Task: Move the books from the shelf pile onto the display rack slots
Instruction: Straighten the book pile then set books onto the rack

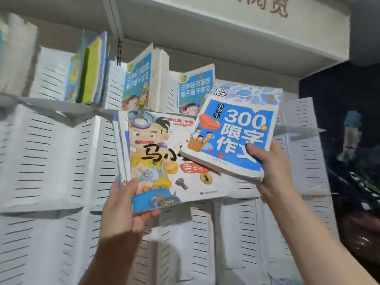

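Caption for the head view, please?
Left hand holds cartoon books, right hand holds the blue 300 book before the white slotted rack.

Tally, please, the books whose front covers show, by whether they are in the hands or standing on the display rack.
In the hands: 2, a cartoon book in the left hand and a blue 300 book in the right hand.
Standing on the display rack: 2 matching blue books.
Total: 4.

Cartoon book (160,161) in left hand (123,204), lower left. 300 book (236,130) in right hand (273,171), overlapping its upper right corner. Behind both, two upright books (193,89) on rack ledge (61,111).
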